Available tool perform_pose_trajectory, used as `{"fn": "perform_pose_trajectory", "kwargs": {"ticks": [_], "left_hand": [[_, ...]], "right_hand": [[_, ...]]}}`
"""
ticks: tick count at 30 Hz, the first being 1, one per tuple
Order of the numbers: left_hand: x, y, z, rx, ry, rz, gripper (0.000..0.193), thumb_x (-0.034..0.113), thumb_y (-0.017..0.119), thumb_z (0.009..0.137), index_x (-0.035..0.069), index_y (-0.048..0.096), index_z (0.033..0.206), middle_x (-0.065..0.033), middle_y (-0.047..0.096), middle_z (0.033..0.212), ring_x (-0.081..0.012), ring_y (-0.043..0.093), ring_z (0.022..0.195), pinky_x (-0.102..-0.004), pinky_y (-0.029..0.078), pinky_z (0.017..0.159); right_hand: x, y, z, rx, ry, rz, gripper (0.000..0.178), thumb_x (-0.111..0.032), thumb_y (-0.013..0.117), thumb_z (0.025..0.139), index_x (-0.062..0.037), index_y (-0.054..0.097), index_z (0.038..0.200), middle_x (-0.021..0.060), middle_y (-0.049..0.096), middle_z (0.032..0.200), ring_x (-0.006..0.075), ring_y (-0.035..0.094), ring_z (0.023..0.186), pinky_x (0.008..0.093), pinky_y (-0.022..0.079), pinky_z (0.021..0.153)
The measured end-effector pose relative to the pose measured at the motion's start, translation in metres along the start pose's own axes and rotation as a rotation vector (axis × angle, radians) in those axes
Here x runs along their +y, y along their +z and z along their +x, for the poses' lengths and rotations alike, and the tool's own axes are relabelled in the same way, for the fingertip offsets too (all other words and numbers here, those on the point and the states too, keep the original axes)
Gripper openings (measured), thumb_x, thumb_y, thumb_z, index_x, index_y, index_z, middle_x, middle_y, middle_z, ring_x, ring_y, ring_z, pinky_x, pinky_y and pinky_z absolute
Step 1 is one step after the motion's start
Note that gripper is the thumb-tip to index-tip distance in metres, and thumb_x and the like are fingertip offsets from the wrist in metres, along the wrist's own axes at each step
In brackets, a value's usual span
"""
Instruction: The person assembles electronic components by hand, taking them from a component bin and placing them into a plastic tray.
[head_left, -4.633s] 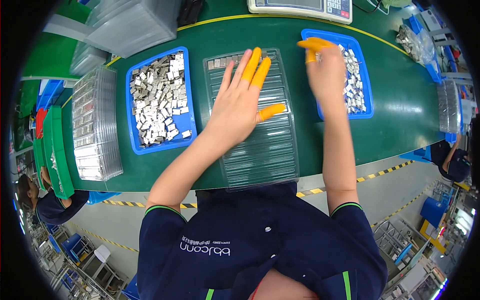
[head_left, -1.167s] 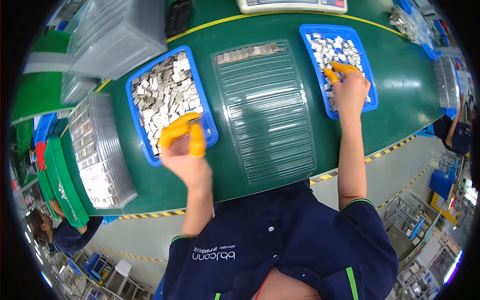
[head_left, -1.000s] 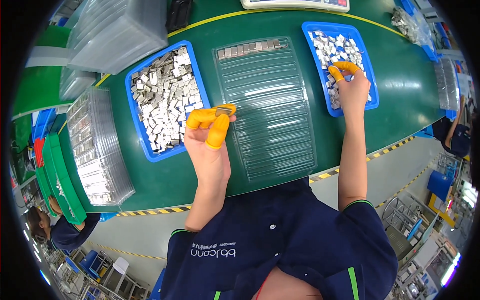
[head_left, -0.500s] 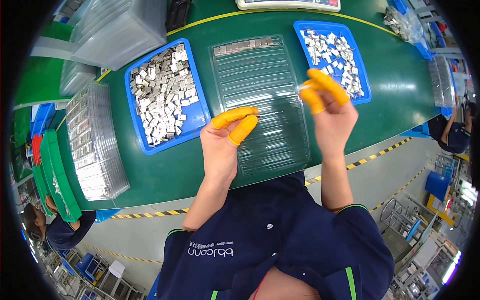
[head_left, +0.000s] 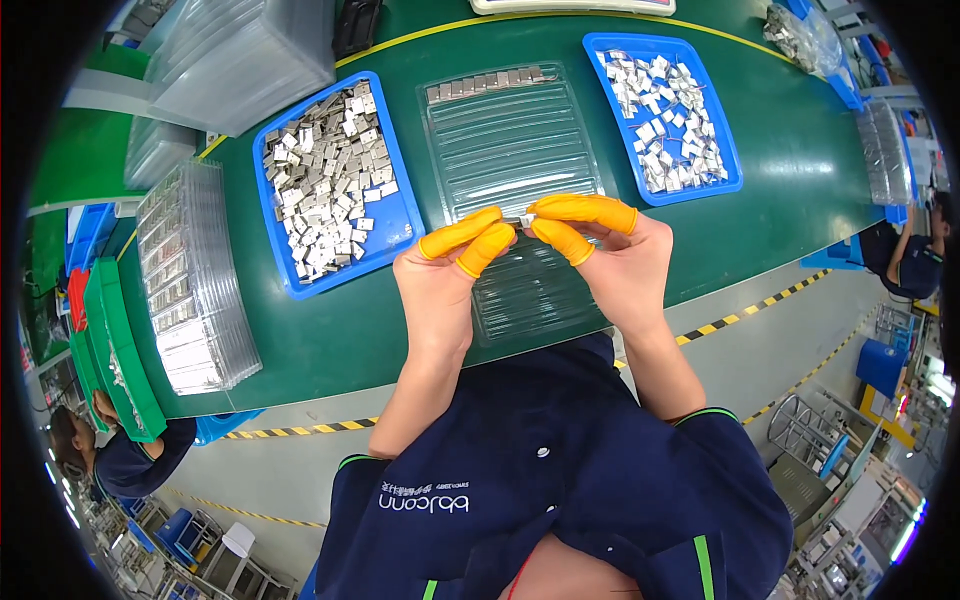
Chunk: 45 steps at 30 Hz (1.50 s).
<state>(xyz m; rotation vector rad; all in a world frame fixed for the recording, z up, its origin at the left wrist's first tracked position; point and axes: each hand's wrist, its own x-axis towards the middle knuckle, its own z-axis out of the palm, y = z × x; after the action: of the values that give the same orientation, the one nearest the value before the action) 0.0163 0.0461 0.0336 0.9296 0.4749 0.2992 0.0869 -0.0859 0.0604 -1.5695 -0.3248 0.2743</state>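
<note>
Both hands wear yellow finger cots and meet over a clear ribbed plastic tray (head_left: 515,160). My left hand (head_left: 440,275) pinches a small metal connector piece (head_left: 512,222), mostly hidden by thumb and finger. Between thumb and forefinger of my right hand (head_left: 625,265) is a small white connector piece (head_left: 528,220), its end at the metal piece; whether they are joined I cannot tell. Several metal connectors (head_left: 487,84) lie in a row along the tray's far edge. A blue tray (head_left: 398,222) of loose metal connectors stands left, another blue tray (head_left: 738,180) of white pieces right.
Stacked clear plastic trays (head_left: 190,290) stand at the left, with taller stacks (head_left: 240,70) behind them. Green bins (head_left: 125,350) are at the far left, near a co-worker (head_left: 130,455). A second person (head_left: 915,250) is at the far right. The green table's (head_left: 330,365) near edge runs before me.
My right hand has moved left and down from beside the right blue tray, bringing the white piece to the metal piece. My left hand stays nearly in place.
</note>
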Motion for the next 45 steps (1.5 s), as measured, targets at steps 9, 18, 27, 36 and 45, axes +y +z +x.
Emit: {"fn": "perform_pose_trajectory", "kwargs": {"ticks": [9,18,27,36,45], "left_hand": [[0.003,-0.006,0.003,0.01,-0.013,0.067,0.022,-0.005,0.067,0.074,-0.006,0.064,0.096,-0.0131,0.066,0.091,-0.0178,0.064,0.08,-0.0272,0.051,0.077],[0.006,-0.011,-0.001,-0.052,-0.021,0.13,0.022,-0.005,0.067,0.074,-0.006,0.064,0.095,-0.0141,0.066,0.09,-0.0181,0.064,0.08,-0.027,0.052,0.076],[0.002,-0.013,0.0,-0.13,-0.149,-0.208,0.021,0.0,0.066,0.078,-0.005,0.063,0.098,-0.0129,0.065,0.088,-0.018,0.064,0.075,-0.0265,0.053,0.072],[0.011,-0.016,0.009,0.053,-0.107,-0.173,0.026,0.006,0.062,0.083,-0.005,0.059,0.107,-0.0121,0.063,0.098,-0.0188,0.062,0.085,-0.0282,0.05,0.081],[0.009,-0.043,-0.01,0.002,0.564,0.902,0.027,-0.002,0.065,0.073,0.004,0.065,0.1,-0.0086,0.062,0.104,-0.0233,0.055,0.102,-0.0323,0.041,0.09]], "right_hand": [[-0.005,-0.003,0.004,-0.051,0.151,0.062,0.019,0.003,0.068,0.073,0.0029,0.066,0.092,0.0083,0.067,0.089,0.0133,0.063,0.08,0.0243,0.05,0.076],[-0.013,-0.007,0.011,-0.221,0.243,0.029,0.02,0.002,0.069,0.072,0.0032,0.066,0.092,0.0082,0.066,0.089,0.0137,0.063,0.08,0.0241,0.051,0.075],[0.007,0.008,0.015,-0.23,0.25,0.173,0.02,0.002,0.068,0.074,0.0039,0.065,0.093,0.0084,0.065,0.093,0.0151,0.063,0.085,0.0259,0.051,0.077],[0.005,0.028,0.036,-0.215,-0.275,-0.362,0.014,-0.003,0.069,0.071,-0.0007,0.067,0.085,0.0091,0.066,0.084,0.0194,0.064,0.076,0.0281,0.05,0.07],[0.043,0.049,0.133,-0.156,-0.841,-1.187,0.013,-0.013,0.069,0.065,-0.0063,0.068,0.076,0.0057,0.06,0.074,0.0221,0.058,0.076,0.0334,0.048,0.066]]}}
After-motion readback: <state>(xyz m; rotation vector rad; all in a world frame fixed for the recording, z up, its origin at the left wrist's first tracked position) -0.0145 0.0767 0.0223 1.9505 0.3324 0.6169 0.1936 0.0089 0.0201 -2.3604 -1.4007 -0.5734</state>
